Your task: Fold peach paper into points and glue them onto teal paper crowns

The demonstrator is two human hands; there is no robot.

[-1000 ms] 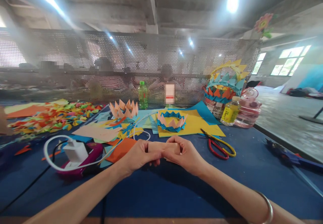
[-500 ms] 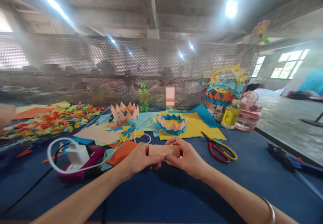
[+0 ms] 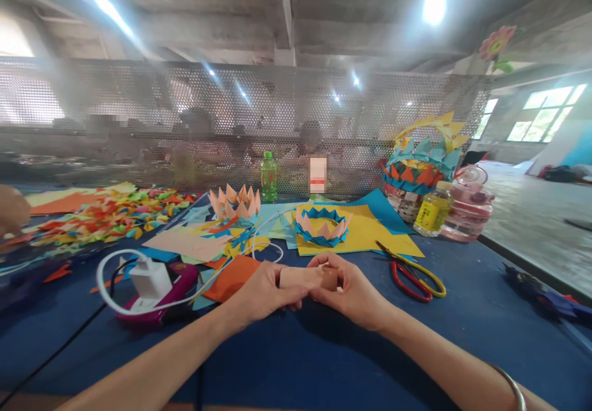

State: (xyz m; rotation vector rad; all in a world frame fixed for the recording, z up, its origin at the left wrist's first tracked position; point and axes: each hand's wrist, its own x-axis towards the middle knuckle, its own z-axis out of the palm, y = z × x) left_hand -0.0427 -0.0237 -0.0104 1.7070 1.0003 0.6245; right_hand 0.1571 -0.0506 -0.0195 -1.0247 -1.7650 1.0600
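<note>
My left hand (image 3: 261, 290) and my right hand (image 3: 354, 290) meet over the blue table (image 3: 296, 349), both pinched on a small folded strip of peach paper (image 3: 308, 277). The left fingers hold its left end, the right fingers press its right end. Just behind the hands lie an orange sheet (image 3: 231, 277) and a white cable loop (image 3: 261, 247). A blue and peach paper crown (image 3: 322, 227) sits on a yellow sheet (image 3: 361, 235) farther back.
Red and yellow scissors (image 3: 411, 270) lie right of my hands. A white charger (image 3: 150, 278) rests on a magenta object at left. Piles of coloured paper pieces (image 3: 102, 213), a peach paper crown (image 3: 235, 202), a green bottle (image 3: 269, 178), a paper basket (image 3: 419, 167), jars and a mesh screen (image 3: 231, 121) stand behind.
The view has shifted slightly, and my hands keep working the peach strip; the right fingers have slid along its right end.
</note>
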